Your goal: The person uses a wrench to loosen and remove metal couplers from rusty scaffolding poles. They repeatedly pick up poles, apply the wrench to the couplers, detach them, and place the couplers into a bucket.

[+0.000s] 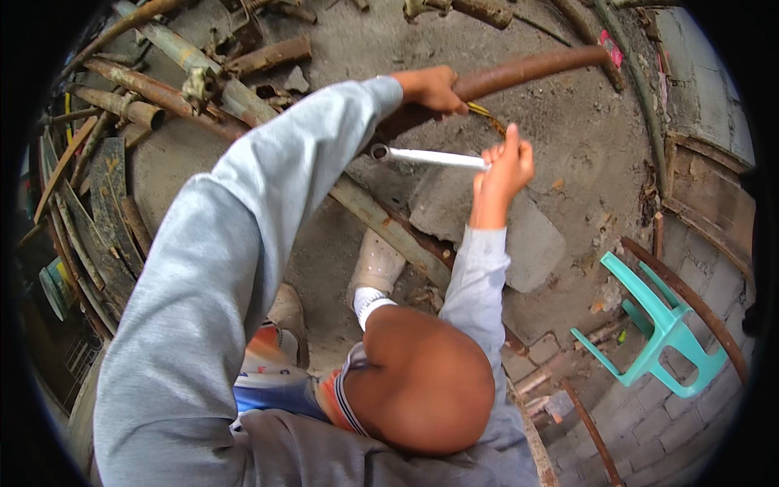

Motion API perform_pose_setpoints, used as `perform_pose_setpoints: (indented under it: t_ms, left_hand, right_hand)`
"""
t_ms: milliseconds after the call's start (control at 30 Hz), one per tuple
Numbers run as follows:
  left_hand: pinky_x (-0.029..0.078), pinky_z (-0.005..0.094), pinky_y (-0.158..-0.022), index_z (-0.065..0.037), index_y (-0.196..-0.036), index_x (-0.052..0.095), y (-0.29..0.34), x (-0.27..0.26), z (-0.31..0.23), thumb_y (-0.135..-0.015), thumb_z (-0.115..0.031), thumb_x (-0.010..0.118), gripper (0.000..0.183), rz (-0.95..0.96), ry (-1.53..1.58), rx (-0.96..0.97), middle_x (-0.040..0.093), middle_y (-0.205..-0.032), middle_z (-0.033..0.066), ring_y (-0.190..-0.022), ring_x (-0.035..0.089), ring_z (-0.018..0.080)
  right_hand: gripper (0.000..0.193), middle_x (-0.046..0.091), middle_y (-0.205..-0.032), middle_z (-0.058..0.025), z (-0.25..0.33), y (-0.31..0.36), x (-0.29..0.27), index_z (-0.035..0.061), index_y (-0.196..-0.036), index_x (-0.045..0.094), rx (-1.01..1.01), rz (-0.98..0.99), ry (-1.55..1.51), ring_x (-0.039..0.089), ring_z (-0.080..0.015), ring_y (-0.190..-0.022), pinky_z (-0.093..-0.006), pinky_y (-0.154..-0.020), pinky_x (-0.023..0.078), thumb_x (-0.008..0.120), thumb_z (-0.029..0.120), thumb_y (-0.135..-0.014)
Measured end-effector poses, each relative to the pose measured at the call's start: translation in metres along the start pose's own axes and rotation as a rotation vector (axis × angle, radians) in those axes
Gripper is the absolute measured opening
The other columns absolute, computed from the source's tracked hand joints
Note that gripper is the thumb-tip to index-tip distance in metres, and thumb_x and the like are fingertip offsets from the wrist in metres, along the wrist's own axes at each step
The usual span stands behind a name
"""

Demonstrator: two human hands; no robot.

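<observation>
My left hand is closed around a thick rusty pipe that curves off to the far right. A thin yellow strip shows beside that hand, under the pipe; what it belongs to I cannot make out. In my right hand is a silver ring wrench, gripped by its end with the thumb raised. The wrench lies roughly level, its ring head pointing left, near my left sleeve and below the pipe. The ring seems to be around nothing.
Beneath the wrench, a long metal bar runs diagonally past my foot. A flat stone slab lies on the dirt floor. Rusty pipes and scrap are heaped at the left. A turquoise plastic stool lies tipped by the block wall at right.
</observation>
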State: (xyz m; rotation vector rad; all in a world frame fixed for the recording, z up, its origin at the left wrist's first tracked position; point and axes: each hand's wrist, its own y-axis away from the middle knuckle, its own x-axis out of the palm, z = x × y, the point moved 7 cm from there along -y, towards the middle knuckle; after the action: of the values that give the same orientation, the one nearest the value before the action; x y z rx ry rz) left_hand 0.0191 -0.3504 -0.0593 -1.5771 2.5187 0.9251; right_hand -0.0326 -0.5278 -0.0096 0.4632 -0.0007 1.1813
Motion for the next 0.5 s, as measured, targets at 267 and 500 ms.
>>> perform_pose_setpoints:
  t_ms: [267,500]
  left_hand:
    - [0.047,0.0444,-0.101,0.003,-0.128,0.056,0.183,-0.04,0.004,-0.08,-0.04,0.081,0.069,-0.676,-0.401,0.185,0.062,-0.123,0.0244,-0.116,0.06,0.0367]
    - [0.048,0.0471,-0.091,-0.005,-0.127,0.056,0.244,0.007,0.072,-0.069,-0.037,0.085,0.072,-0.455,-0.615,-0.117,0.061,-0.11,0.012,-0.107,0.058,0.0362]
  right_hand:
    - [0.036,0.061,-0.06,-0.0037,0.025,0.057,-0.032,0.008,-0.062,0.055,-0.768,0.189,1.165,0.053,-0.0215,-0.054,-0.037,-0.051,0.043,0.078,0.024,-0.085]
    - [0.035,0.063,-0.059,0.0003,-0.002,0.081,-0.034,0.0137,-0.054,0.059,-0.975,0.218,1.404,0.055,-0.0213,-0.065,-0.0402,-0.074,0.035,0.072,0.026,-0.084]
